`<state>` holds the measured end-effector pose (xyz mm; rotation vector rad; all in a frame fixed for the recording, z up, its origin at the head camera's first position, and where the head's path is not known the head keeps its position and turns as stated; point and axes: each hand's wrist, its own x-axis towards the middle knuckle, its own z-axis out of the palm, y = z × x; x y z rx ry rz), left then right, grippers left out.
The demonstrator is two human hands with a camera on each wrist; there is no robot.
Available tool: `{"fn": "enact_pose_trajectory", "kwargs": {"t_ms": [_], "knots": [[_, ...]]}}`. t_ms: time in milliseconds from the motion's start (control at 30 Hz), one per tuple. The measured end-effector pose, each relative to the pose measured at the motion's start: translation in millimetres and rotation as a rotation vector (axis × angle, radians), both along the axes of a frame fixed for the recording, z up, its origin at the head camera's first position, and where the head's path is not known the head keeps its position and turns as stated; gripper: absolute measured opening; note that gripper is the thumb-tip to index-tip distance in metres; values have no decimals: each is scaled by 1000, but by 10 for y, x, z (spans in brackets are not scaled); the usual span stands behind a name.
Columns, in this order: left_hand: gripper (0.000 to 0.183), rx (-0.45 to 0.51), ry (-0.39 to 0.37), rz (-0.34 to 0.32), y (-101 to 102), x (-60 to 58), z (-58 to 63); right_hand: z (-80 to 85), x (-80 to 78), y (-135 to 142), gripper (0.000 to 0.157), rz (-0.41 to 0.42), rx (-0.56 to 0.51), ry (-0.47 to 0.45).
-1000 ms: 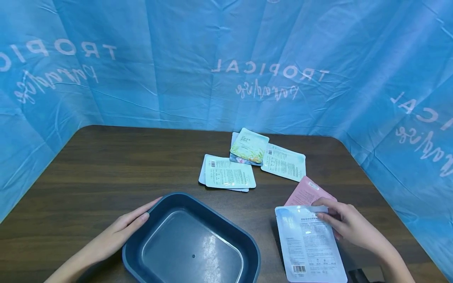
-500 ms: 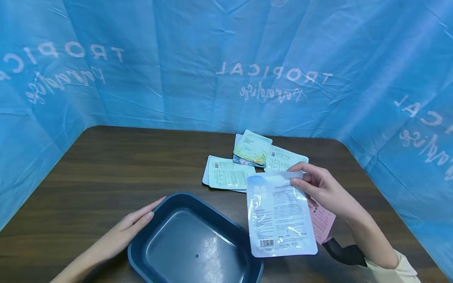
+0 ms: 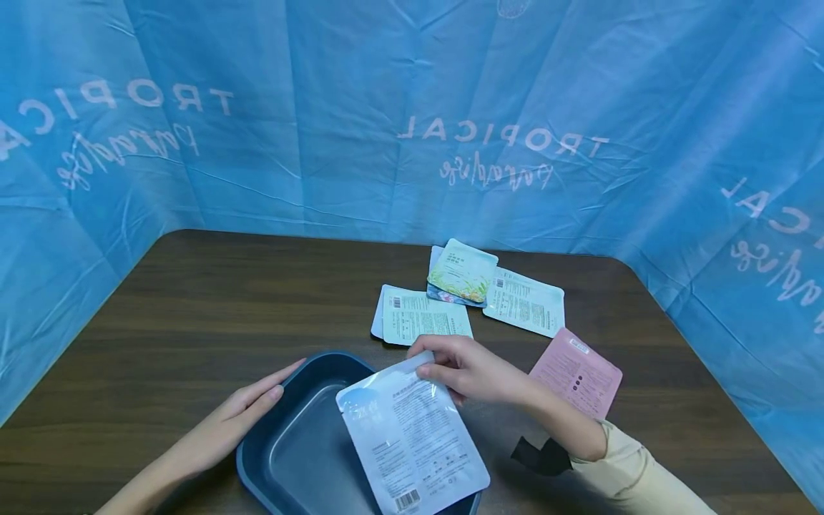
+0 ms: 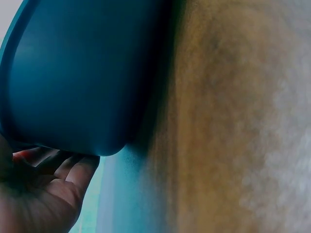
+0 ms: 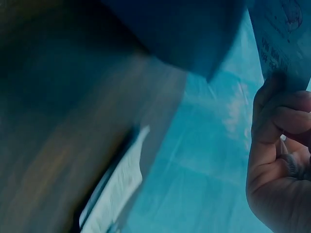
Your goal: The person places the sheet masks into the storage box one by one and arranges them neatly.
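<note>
My right hand pinches the top edge of a pale blue-white sheet mask packet between thumb and fingers. Printed text and a barcode face up; the packet hangs tilted over the right part of a dark blue plastic basin, hiding much of its inside. On the basin's far left corner rests my left hand, its fingers straight along the outer wall and the thumb at the rim. In the left wrist view, fingers press against the basin wall. The right wrist view has the packet above the curled fingers.
A pink packet lies right of the basin, partly behind the right forearm. Several pale green and blue packets overlap farther back, one with a floral print. A blue curtain stands behind the brown table.
My right hand has lifted the blue-white packet off the pink one and carried it left, over the basin. The pink packet shifted slightly but stays on the table. My left hand keeps its place.
</note>
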<state>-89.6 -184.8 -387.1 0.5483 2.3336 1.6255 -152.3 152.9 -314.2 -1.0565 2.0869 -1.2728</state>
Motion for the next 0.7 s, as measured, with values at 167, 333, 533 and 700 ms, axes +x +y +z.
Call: {"fn": "enact_pose_trajectory", "kwargs": {"t_ms": [167, 333, 533, 700], "knots": [[47, 10, 1, -3, 3, 2, -5, -92, 37, -219, 15, 57, 42, 13], [47, 20, -10, -6, 16, -7, -6, -171, 82, -389, 17, 90, 103, 96], [48, 19, -28, -6, 29, -14, -7, -202, 165, -530, 19, 115, 187, 392], [49, 1, -21, -2, 22, -14, 4, -209, 237, -626, 20, 125, 304, 536]]}}
